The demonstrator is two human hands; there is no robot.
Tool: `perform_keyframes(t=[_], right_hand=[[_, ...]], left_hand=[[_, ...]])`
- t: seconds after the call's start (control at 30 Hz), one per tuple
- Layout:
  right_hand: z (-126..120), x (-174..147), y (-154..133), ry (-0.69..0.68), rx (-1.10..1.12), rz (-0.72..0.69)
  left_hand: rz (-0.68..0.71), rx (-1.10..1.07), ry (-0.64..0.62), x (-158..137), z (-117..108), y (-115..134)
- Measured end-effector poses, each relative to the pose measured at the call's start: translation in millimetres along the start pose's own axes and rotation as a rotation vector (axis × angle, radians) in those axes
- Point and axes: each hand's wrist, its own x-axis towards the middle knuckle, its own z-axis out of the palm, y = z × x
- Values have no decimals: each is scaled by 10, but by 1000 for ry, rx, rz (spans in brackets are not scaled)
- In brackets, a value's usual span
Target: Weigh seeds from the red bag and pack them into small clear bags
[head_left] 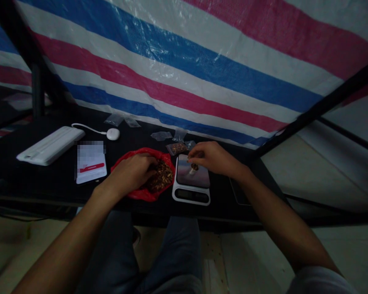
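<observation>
My left hand (138, 173) reaches over a red plastic bag (145, 195), its fingers curled down among small brown and golden pieces (163, 176). The fingertips are hidden there. Above the silver plate of a small white digital scale (191, 195), my right hand (210, 157) holds its thumb and fingers pinched together. Whatever lies between those fingertips is too small to make out. A little heap of brown pieces (194, 167) shows on the plate just below them. Behind the scale lies a small clear bag of brown pieces (176, 148).
To the left are a phone (91, 163) with a lit screen and a white power bank (52, 145), its cable ending in a round white charger (113, 134). Several clear plastic bags (161, 136) lie along the back, below a striped sheet (184, 69). A dark flat object (239, 192) lies right.
</observation>
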Motion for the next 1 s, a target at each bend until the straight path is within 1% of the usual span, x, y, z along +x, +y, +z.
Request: perform_keyframes(t=[0.13, 0.37, 0.67, 0.83, 1.0], right_hand=[[-11, -115, 96, -27, -62, 5], [52, -114, 176, -30, -121, -34], [39, -124, 224, -74, -62, -99], [33, -138, 211, -48, -6, -94], [8, -152, 190, -33, 25, -69]], left_hand=[[28, -5, 3, 23, 26, 26], [48, -14, 20, 38, 59, 22], [69, -18, 29, 33, 92, -34], [132, -24, -1, 20, 116, -9], [148, -43, -19, 46, 147, 45]])
